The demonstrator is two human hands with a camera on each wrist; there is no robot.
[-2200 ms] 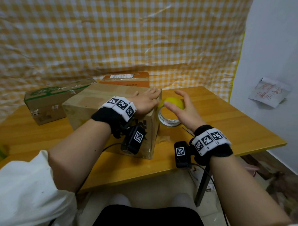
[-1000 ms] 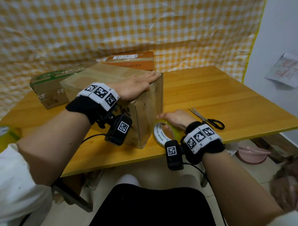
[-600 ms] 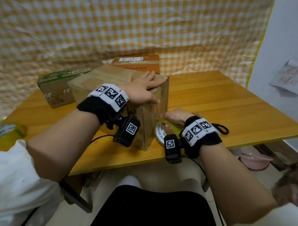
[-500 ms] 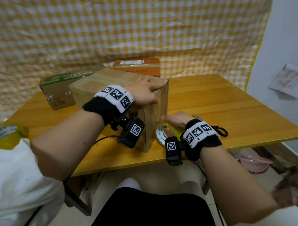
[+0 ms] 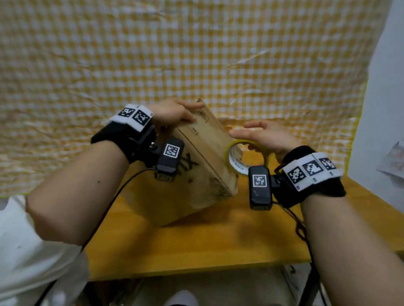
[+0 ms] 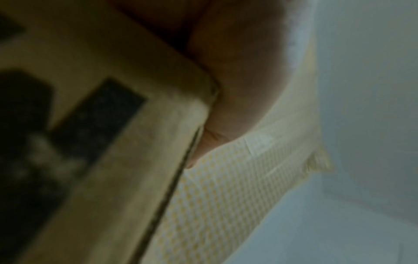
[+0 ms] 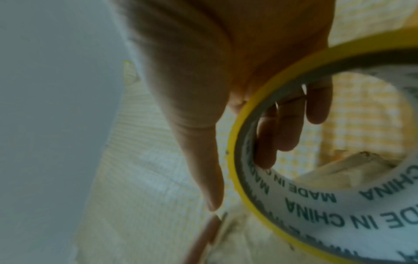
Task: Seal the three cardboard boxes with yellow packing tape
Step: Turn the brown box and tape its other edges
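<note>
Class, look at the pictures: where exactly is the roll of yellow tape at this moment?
In the head view the roll of yellow tape sits right of centre, raised above the wooden table, held by the right hand against the right face of the tilted cardboard box.

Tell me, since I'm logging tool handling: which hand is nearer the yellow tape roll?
Right. The right hand holds the tape roll, fingers through its core, against the box's right side. The left hand grips the tilted cardboard box at its top edge, apart from the roll.

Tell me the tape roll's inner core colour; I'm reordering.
White with dark "MADE IN CHINA" lettering; the tape roll has a yellow rim. Clearest in the right wrist view.
</note>
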